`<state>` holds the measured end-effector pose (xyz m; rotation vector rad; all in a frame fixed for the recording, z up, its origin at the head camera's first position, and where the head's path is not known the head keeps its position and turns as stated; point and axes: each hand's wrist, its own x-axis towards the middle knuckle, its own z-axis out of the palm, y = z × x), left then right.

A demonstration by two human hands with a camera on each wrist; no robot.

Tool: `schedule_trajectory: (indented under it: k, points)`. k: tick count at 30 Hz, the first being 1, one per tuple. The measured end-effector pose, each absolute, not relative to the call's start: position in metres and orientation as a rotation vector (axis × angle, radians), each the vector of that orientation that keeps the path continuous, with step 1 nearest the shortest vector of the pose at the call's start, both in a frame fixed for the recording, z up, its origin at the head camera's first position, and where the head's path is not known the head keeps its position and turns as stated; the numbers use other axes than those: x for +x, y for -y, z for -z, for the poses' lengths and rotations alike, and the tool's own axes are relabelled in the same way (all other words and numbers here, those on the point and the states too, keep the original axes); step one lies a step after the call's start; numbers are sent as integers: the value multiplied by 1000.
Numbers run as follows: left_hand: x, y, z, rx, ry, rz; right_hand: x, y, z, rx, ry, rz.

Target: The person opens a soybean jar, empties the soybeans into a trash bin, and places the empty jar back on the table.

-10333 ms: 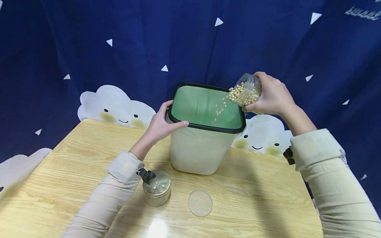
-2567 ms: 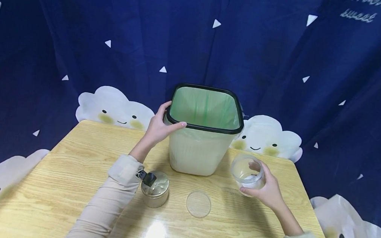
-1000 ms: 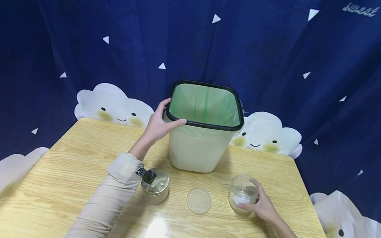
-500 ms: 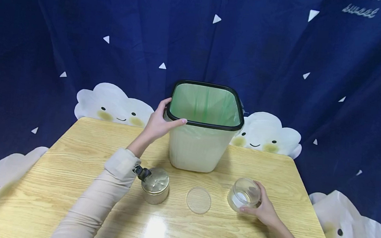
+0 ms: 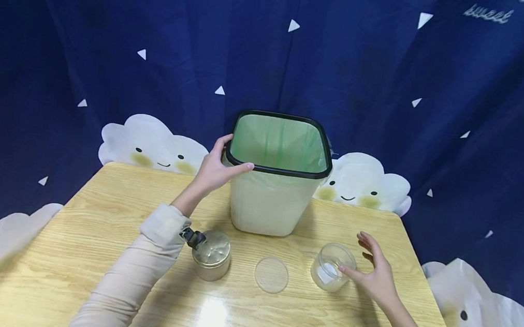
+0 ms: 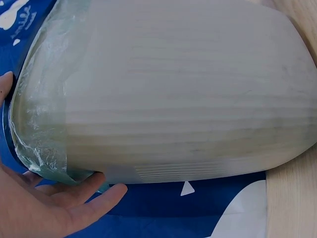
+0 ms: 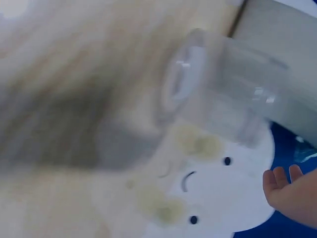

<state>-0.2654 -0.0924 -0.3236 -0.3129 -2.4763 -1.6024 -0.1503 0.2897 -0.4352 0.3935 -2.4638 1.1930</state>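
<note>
At twelve o'clock from the clear disc (image 5: 271,275), the lined bin (image 5: 269,206) stands upright, gripped at its eight o'clock corner by the left hand (image 5: 214,173). Jar (image 5: 330,269) at three o'clock; right hand (image 5: 380,283) beside it, fingers spread, thumb contact indeterminate.

On the table (image 5: 112,213), the bin (image 5: 272,203) stands behind a tin (image 5: 213,259) at left, disc (image 5: 271,275) between, jar (image 5: 327,274) at right.
</note>
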Motion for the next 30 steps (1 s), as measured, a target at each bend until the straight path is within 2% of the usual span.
schedule_trajectory:
  k: [7,14,22,30]
  points:
    - [-265,94,323,-308,2483,1597,-148,-270,418,470,2372,-1319]
    - [-265,93,323,-297,2495,1585,-150,-246,417,588,2358,-1420]
    - [-266,93,323,-303,2508,1560,-143,-203,395,685,2465,-1461]
    - [-265,95,320,-307,2541,1551,-152,-177,411,703,2497,-1649]
